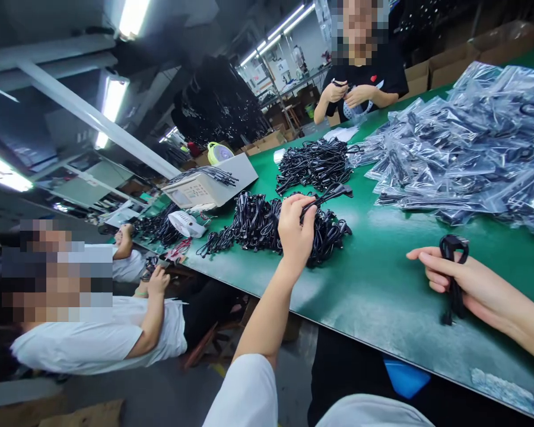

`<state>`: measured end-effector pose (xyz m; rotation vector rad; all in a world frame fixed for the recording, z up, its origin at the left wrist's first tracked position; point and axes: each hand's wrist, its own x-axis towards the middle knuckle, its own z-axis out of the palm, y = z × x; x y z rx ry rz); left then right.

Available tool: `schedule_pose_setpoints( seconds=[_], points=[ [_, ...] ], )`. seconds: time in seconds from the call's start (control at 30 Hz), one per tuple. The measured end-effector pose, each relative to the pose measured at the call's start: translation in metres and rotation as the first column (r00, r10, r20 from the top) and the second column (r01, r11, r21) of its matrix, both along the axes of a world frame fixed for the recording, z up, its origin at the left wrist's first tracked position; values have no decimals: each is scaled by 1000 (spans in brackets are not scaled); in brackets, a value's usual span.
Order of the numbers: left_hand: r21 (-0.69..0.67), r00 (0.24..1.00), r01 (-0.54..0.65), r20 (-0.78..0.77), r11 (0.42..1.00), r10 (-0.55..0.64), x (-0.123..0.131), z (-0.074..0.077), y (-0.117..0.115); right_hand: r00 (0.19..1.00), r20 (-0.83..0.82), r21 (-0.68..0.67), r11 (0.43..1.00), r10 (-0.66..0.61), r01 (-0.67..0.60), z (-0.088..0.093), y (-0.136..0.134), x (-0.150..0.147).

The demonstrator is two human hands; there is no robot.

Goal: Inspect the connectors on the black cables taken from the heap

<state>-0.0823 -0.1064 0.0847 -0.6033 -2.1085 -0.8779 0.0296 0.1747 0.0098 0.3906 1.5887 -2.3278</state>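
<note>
My left hand (296,231) reaches over a pile of bundled black cables (256,222). Its fingers are closed on a black cable (331,193), which sticks out to the right above the pile. Off to the right, my right hand (465,281) holds a folded black power cord (454,290) over the green table (374,261). The cord's plug end with metal prongs shows at the top, and the other end hangs below the fingers. The index finger of this hand points left.
Clear plastic bags with cables (463,148) are heaped at the right. Another cable pile (314,163) lies farther back. A beige box (211,181) and a white fan-like device (186,224) stand at the left. One co-worker (365,77) handles something across the table; others (102,332) sit at the left.
</note>
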Motion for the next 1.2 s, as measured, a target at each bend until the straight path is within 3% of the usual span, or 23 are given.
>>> schedule_pose_setpoints(
  seconds=[0.07,0.13,0.2,0.3,0.37,0.5,0.63,0.67,0.8,1.07,1.2],
  points=[
    [100,990,133,36,986,-138,16,-9,25,998,-53,-28,999,22,-23,-1,-4,2],
    [192,927,285,193,939,-321,37,-26,53,989,-145,-98,995,-5,-9,0,-9,4],
    [276,779,416,384,867,-496,55,-43,78,969,-233,-186,982,-83,39,2,-11,4],
    [356,544,526,557,773,-627,68,-58,100,945,-285,-239,966,-163,95,6,-5,1],
    [380,483,546,586,747,-651,64,-58,105,939,-291,-200,972,-182,127,8,1,-2],
    [547,482,396,560,738,-674,45,-57,103,955,-284,-42,996,-85,76,10,6,-3],
    [749,206,296,556,593,-805,40,-68,96,983,-159,26,995,94,-91,7,-1,0],
    [766,166,285,553,577,-816,40,-70,95,986,-120,74,991,119,-110,6,-4,1],
    [759,104,180,618,626,-779,45,-68,91,983,-35,317,935,178,-158,1,-10,4],
    [812,28,82,578,579,-815,40,-69,93,978,-62,181,966,201,-187,-2,-9,6],
    [838,16,18,545,545,-839,39,-71,93,988,-37,58,987,152,-149,2,-11,6]
  ],
)
